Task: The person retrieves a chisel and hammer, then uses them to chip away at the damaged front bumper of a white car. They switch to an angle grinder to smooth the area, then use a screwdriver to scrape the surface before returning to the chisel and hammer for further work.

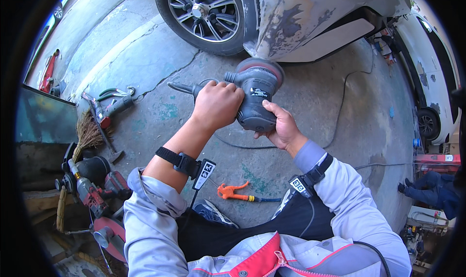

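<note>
Both my hands hold a dark grey electric disc sander (257, 91) in front of me. My left hand (218, 104) wraps the side handle and covers most of it. My right hand (282, 126) grips the rear of the motor body, thumb on top. The round pad points away from me, close to the lower corner of a white car's body panel (287, 25); whether it touches cannot be told. That panel shows sanded, blotchy grey and tan patches. Left of it is a wheel with a spoked rim (204, 13). An orange air blow gun (235, 192) lies on the floor near my shoes.
A cable (340, 113) runs across the concrete floor on the right. At left lie locking pliers (116, 92), a straw broom (87, 131), a hammer (105, 135) and red power tools (93, 200). Another white car (424, 69) and a person (431, 191) are at right.
</note>
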### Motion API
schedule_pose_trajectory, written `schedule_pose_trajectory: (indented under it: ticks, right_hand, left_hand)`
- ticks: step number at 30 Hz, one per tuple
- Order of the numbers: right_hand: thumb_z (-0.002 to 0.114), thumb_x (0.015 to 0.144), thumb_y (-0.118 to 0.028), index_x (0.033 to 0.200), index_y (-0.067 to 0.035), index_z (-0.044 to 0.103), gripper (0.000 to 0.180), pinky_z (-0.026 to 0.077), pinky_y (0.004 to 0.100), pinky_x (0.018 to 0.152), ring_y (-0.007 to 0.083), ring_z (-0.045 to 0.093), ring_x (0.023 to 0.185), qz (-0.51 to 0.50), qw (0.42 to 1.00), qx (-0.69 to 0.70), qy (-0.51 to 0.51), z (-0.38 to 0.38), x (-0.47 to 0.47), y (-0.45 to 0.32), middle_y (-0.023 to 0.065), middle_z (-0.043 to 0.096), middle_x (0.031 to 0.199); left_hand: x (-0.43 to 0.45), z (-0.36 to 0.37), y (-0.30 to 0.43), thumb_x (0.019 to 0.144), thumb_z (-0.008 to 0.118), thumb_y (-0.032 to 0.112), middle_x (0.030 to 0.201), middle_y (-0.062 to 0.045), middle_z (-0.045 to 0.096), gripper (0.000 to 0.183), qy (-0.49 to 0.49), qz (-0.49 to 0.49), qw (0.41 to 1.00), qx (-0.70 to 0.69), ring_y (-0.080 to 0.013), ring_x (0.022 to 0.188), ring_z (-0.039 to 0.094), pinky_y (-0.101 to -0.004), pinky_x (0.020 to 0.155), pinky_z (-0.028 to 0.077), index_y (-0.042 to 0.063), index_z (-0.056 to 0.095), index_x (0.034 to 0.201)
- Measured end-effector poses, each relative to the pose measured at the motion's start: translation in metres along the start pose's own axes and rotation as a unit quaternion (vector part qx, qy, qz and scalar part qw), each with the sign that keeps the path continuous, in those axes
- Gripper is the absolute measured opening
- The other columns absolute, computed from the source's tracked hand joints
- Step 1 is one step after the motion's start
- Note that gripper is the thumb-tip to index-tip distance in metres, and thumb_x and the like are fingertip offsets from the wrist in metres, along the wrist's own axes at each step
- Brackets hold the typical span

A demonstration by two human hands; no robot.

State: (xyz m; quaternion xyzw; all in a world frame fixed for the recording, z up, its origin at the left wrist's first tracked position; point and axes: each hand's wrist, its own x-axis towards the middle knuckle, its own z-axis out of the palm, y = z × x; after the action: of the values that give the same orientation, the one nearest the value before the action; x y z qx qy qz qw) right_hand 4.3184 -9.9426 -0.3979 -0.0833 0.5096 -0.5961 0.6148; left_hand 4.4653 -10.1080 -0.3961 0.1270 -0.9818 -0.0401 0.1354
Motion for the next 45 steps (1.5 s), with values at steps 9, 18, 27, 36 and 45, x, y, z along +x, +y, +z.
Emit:
schedule_pose_trajectory:
  ticks: [9,18,27,36,45]
  right_hand:
    - [0.051,0.104,-0.039,0.128,-0.002,0.058,0.044,0.058,0.0378,0.058,0.0312,0.074,0.088,0.009,0.999,-0.011,-0.032,0.026,0.012,-0.007,0.0166,0.073,0.105]
    - [0.063,0.098,-0.037,0.117,0.001,0.064,0.043,0.061,0.0366,0.056,0.0214,0.074,0.082,-0.029,0.999,-0.039,0.005,0.047,0.024,0.005,0.0125,0.073,0.098]
    - [0.064,0.098,-0.036,0.123,0.004,0.06,0.047,0.063,0.0357,0.057,0.0194,0.072,0.085,-0.054,0.996,-0.062,0.029,0.034,0.013,0.009,0.0121,0.071,0.102]
    - [0.065,0.098,-0.035,0.126,0.003,0.057,0.048,0.063,0.0343,0.058,0.0177,0.071,0.086,-0.121,0.987,-0.103,0.036,0.049,0.005,-0.006,0.0106,0.069,0.105]
    - [0.068,0.095,-0.034,0.121,0.006,0.059,0.049,0.062,0.0332,0.053,0.0178,0.072,0.08,-0.072,0.991,-0.098,0.049,0.06,0.005,-0.016,0.0121,0.069,0.101]
  left_hand:
    - [-0.007,-0.017,-0.017,0.074,0.071,0.013,0.086,-0.002,0.07,0.013,-0.003,-0.035,0.999,0.009,-0.0235,0.088,0.072,-0.0382,0.081,0.054,0.014,0.068,0.087]
    - [-0.023,0.002,-0.04,0.071,0.072,0.013,0.085,-0.003,0.068,0.018,0.074,-0.029,0.997,-0.011,-0.0234,0.087,0.071,-0.0379,0.078,0.052,0.013,0.066,0.088]
    - [-0.016,0.024,-0.034,0.069,0.074,0.015,0.087,-0.003,0.067,0.03,0.072,-0.002,0.997,-0.042,-0.0237,0.09,0.068,-0.0386,0.083,0.05,0.013,0.067,0.098]
    - [-0.003,0.005,-0.038,0.067,0.075,0.017,0.086,-0.003,0.067,0.033,0.125,0.018,0.992,-0.025,-0.0243,0.086,0.068,-0.0377,0.081,0.051,0.013,0.067,0.098]
    - [-0.006,0.001,-0.041,0.066,0.076,0.02,0.086,-0.004,0.067,0.034,0.059,-0.004,0.996,-0.067,-0.026,0.086,0.068,-0.0382,0.08,0.052,0.013,0.067,0.098]
